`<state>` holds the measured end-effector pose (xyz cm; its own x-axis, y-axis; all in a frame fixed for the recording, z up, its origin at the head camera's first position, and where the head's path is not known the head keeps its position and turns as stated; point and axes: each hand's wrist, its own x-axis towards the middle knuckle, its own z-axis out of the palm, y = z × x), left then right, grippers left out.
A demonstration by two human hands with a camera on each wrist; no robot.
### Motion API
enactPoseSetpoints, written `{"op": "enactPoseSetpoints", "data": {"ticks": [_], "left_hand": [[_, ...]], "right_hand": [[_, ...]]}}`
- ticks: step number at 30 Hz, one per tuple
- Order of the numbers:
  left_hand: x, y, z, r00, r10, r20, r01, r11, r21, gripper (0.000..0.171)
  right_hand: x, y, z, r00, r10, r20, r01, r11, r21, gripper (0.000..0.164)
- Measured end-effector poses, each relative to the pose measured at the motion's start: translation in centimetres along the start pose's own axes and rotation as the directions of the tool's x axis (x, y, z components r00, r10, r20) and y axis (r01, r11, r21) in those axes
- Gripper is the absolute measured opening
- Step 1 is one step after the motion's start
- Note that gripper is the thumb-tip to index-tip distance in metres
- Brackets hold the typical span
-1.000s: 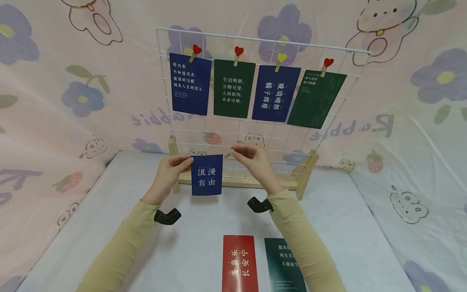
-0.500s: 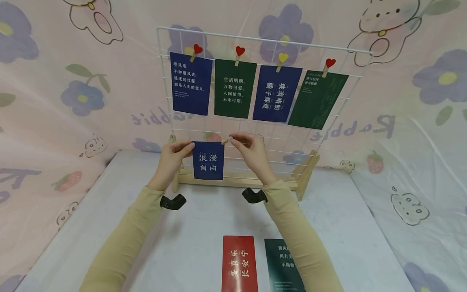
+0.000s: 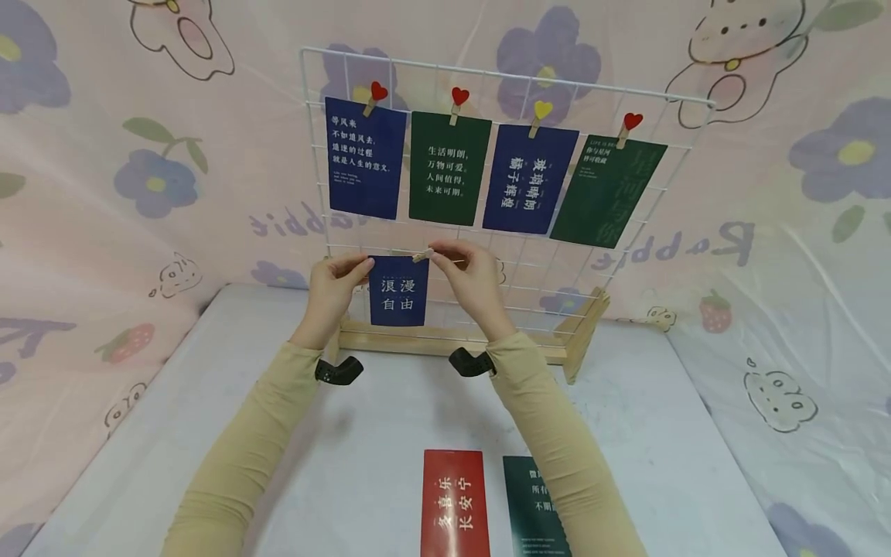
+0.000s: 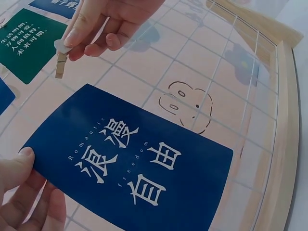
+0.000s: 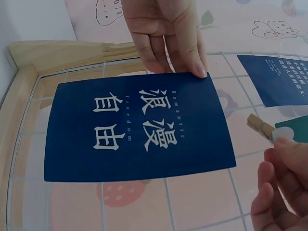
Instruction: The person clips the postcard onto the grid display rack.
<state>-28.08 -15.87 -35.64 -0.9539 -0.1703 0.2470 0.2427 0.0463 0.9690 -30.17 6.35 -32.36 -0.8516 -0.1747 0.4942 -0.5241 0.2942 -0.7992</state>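
My left hand [image 3: 329, 298] pinches a small dark blue card [image 3: 398, 298] at its upper left corner, with white characters facing out. The card hangs upright in front of the white wire grid rack [image 3: 487, 73]. A small wooden clothespin [image 5: 260, 126] with a white ornament is pinched between the thumb and fingers of my right hand [image 3: 476, 290]. In both wrist views the clothespin is apart from the card, near its upper right corner. Above, a blue card [image 3: 365, 162], a green card [image 3: 448, 170], another blue one and another green one hang from heart-topped clothespins.
The rack stands on a wooden base [image 3: 445, 344] at the back of the white table [image 3: 376, 449]. A red card [image 3: 454, 503] lies near the front, beside a dark green card [image 3: 532, 526] partly hidden by the right sleeve. A printed cloth [image 3: 230, 155] hangs behind.
Both hands have risen toward the rack, bringing the blue card and the clothespin up with them. The right hand has also shifted a little left, nearer the card's corner.
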Motion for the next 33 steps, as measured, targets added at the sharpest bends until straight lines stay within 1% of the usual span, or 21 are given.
{"op": "enactPoseSetpoints", "data": {"ticks": [3,6,8,10,13,16,20,23,29,33], "left_hand": [[-0.2,0.8,0.1,1.0,0.003,0.002,-0.003,1.0,0.003,0.031],[-0.4,1.7,0.4,1.0,0.023,-0.006,-0.023,1.0,0.009,0.028],[-0.4,1.7,0.5,1.0,0.029,-0.008,-0.029,1.0,0.004,0.026],[-0.3,1.4,0.6,1.0,0.022,-0.017,-0.022,1.0,0.001,0.025],[0.1,0.2,0.4,0.999,0.019,-0.034,-0.019,1.0,-0.001,0.026],[0.5,-0.6,0.3,0.998,0.031,-0.056,-0.03,0.999,0.019,0.029],[0.0,1.0,0.7,0.997,0.035,-0.067,-0.032,0.998,0.049,0.027],[-0.6,2.4,1.0,0.997,0.04,-0.072,-0.036,0.998,0.053,0.024],[-0.8,2.8,1.2,0.995,0.056,-0.087,-0.05,0.996,0.069,0.024],[-1.0,3.1,1.5,0.992,0.068,-0.103,-0.057,0.993,0.099,0.024]], "right_hand": [[0.2,-0.1,0.2,1.0,-0.007,-0.008,0.007,1.0,-0.018,0.018],[0.4,-0.1,0.4,1.0,-0.022,-0.02,0.021,0.999,-0.03,0.017],[0.4,-0.1,0.6,0.999,-0.024,-0.025,0.023,0.999,-0.038,0.016],[0.4,-0.1,0.9,0.999,-0.025,-0.031,0.024,0.998,-0.054,0.015],[0.4,-0.1,1.4,0.999,-0.031,-0.037,0.028,0.997,-0.066,0.013],[0.7,-0.4,1.8,0.997,-0.049,-0.054,0.045,0.996,-0.077,0.012],[1.1,-0.6,2.2,0.995,-0.06,-0.08,0.052,0.994,-0.1,0.011],[1.2,-0.5,2.5,0.994,-0.059,-0.087,0.049,0.992,-0.115,0.011],[1.2,-0.6,3.2,0.993,-0.052,-0.108,0.036,0.988,-0.148,0.011],[1.1,-0.8,3.6,0.993,-0.054,-0.101,0.036,0.984,-0.172,0.011]]}}
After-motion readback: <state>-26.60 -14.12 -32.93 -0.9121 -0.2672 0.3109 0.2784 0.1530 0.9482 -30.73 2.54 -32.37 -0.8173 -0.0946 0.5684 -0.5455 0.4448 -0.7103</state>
